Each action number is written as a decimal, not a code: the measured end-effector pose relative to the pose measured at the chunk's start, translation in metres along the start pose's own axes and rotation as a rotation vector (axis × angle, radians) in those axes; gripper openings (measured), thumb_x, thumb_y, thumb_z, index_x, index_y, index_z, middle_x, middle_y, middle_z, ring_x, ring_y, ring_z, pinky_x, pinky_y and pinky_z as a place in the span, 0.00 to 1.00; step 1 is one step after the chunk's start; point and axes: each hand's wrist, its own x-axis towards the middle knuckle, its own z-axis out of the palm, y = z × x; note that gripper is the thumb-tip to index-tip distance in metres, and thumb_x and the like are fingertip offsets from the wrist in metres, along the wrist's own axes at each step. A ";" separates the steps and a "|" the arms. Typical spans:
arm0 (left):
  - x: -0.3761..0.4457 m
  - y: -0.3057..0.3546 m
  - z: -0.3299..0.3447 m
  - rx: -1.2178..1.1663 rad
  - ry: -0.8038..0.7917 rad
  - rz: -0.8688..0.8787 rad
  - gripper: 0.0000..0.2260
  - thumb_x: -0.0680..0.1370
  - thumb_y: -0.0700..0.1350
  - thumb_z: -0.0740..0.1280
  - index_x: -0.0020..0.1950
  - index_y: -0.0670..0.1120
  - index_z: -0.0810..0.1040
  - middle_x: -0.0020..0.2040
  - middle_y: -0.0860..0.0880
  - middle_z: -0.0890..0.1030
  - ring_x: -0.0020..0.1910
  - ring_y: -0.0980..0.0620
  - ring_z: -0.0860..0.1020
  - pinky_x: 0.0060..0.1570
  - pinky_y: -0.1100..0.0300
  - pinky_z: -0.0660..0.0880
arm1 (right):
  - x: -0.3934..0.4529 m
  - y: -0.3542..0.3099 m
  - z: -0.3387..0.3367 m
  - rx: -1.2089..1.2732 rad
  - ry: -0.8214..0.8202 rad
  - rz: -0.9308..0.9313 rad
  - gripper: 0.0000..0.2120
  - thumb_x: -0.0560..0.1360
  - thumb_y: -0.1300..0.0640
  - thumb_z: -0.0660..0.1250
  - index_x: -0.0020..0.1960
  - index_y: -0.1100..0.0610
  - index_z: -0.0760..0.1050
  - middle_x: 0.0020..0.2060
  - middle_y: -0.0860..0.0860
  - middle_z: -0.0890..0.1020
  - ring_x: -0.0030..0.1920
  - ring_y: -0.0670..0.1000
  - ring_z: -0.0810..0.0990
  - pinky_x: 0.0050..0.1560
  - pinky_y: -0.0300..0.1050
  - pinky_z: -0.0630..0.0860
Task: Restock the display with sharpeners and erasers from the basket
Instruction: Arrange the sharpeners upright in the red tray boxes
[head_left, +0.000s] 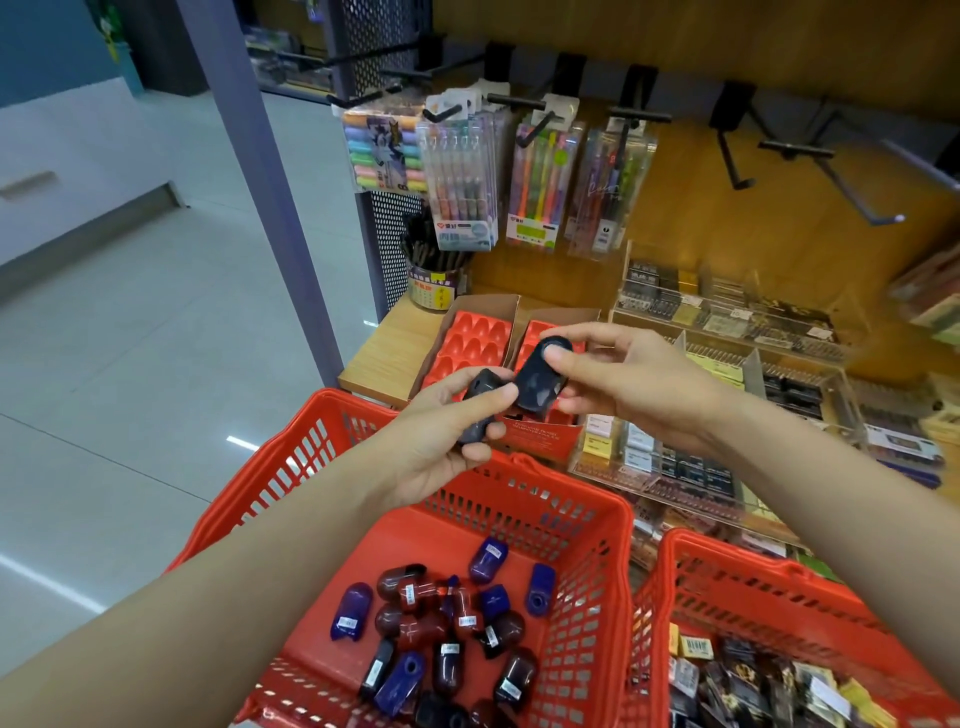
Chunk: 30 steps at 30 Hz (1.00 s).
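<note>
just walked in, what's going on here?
A person is restocking a stationery shelf. Each hand grips one dark oval sharpener: left hand holds one, right hand another, both above the red moulded display tray, whose visible slots are empty. More blue and maroon sharpeners lie in the red plastic basket below.
</note>
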 end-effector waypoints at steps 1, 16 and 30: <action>0.000 0.000 -0.001 -0.039 -0.001 -0.006 0.15 0.71 0.42 0.73 0.57 0.46 0.78 0.42 0.48 0.76 0.32 0.56 0.72 0.22 0.68 0.64 | -0.002 -0.002 -0.002 0.033 -0.049 0.013 0.18 0.71 0.60 0.73 0.61 0.57 0.79 0.45 0.55 0.83 0.39 0.47 0.83 0.39 0.38 0.81; 0.028 -0.033 -0.009 1.109 0.154 0.276 0.12 0.76 0.43 0.72 0.57 0.49 0.75 0.48 0.52 0.80 0.46 0.52 0.79 0.47 0.60 0.75 | 0.049 0.025 -0.020 -0.959 0.364 -0.104 0.16 0.68 0.49 0.79 0.53 0.51 0.81 0.47 0.47 0.83 0.47 0.47 0.82 0.40 0.35 0.73; 0.037 -0.042 -0.023 1.164 0.178 0.217 0.13 0.76 0.42 0.72 0.58 0.49 0.75 0.51 0.51 0.81 0.50 0.50 0.79 0.51 0.54 0.77 | 0.082 0.063 -0.001 -1.097 0.280 -0.108 0.22 0.65 0.52 0.81 0.55 0.57 0.82 0.52 0.52 0.84 0.56 0.53 0.80 0.57 0.46 0.77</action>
